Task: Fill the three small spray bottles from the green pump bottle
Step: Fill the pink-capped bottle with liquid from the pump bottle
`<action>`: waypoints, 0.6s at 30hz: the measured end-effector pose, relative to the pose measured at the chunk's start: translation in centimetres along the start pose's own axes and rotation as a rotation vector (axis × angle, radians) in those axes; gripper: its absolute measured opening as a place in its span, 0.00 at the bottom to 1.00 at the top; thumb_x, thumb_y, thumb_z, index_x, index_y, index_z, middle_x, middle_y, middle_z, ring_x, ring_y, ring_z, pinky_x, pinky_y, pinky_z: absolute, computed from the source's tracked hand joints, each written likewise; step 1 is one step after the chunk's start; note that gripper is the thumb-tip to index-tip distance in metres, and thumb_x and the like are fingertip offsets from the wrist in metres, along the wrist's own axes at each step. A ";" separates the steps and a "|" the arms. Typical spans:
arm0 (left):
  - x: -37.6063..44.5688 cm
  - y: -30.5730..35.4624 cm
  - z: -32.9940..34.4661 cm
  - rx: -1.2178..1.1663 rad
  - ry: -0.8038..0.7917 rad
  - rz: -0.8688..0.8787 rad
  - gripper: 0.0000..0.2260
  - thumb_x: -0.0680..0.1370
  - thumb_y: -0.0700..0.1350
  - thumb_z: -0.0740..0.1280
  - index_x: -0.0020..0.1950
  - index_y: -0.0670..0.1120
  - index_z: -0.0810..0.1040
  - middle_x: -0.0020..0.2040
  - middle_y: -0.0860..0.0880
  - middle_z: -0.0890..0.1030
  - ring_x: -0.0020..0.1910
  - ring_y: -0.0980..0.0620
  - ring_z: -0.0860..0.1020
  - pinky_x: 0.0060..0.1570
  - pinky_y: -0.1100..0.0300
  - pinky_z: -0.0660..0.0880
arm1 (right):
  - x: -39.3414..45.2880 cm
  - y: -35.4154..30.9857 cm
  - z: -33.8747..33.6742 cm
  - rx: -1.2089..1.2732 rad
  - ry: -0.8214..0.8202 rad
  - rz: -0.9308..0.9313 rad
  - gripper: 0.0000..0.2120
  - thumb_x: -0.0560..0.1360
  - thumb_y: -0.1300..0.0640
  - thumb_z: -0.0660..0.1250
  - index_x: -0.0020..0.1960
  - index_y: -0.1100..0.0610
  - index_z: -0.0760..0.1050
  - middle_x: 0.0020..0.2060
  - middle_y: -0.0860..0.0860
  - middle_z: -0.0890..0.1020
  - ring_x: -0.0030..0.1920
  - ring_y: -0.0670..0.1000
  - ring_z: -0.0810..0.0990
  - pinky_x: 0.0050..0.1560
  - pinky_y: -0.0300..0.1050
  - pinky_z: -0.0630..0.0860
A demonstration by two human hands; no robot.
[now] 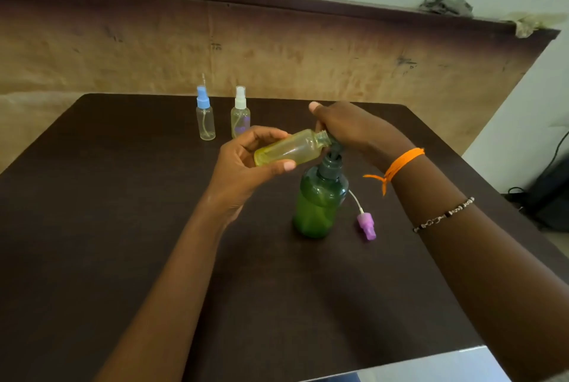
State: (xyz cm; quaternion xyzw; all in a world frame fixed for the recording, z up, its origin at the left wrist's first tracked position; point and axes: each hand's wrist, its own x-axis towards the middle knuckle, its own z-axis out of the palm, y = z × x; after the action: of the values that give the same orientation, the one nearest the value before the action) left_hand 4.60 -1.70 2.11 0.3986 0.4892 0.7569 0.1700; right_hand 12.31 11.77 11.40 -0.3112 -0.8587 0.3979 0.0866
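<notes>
The green pump bottle stands upright in the middle of the dark table. My right hand rests over its dark pump head, covering the nozzle. My left hand grips an uncapped small bottle, tilted nearly flat, its open neck right at the pump spout; yellowish liquid shows inside. Its purple spray cap with a white tube lies on the table right of the green bottle. Two capped spray bottles stand at the back: a blue-capped one looking clear, and a white-capped one tinted yellowish.
A brown board leans against the wall behind the table. Crumpled cloths sit on its top edge at the right. Dark cables and a black object lie on the floor beyond the table's right edge.
</notes>
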 end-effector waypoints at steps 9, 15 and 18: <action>0.0 -0.1 -0.1 0.022 0.003 0.001 0.17 0.61 0.42 0.76 0.48 0.47 0.79 0.45 0.57 0.83 0.48 0.59 0.80 0.45 0.67 0.76 | -0.6 0.4 0.9 0.144 -0.003 0.037 0.23 0.81 0.52 0.55 0.30 0.59 0.69 0.13 0.47 0.71 0.24 0.47 0.71 0.31 0.39 0.69; -0.1 0.0 0.0 0.033 0.003 0.004 0.16 0.63 0.35 0.73 0.48 0.47 0.78 0.44 0.57 0.83 0.47 0.59 0.80 0.45 0.67 0.76 | -0.8 -0.3 0.2 0.063 -0.016 0.029 0.22 0.82 0.49 0.53 0.33 0.58 0.66 0.26 0.52 0.69 0.26 0.48 0.68 0.26 0.36 0.67; -0.1 0.1 0.0 0.040 0.004 0.011 0.17 0.62 0.36 0.75 0.48 0.47 0.78 0.44 0.58 0.83 0.47 0.60 0.80 0.44 0.67 0.76 | -0.5 0.2 0.5 0.137 0.011 0.055 0.20 0.81 0.52 0.55 0.33 0.58 0.67 0.23 0.52 0.72 0.24 0.48 0.70 0.27 0.38 0.67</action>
State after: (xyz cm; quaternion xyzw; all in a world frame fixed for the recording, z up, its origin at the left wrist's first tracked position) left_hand 4.64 -1.79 2.13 0.4028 0.5025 0.7487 0.1568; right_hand 12.63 11.25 10.95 -0.3302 -0.8201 0.4562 0.1012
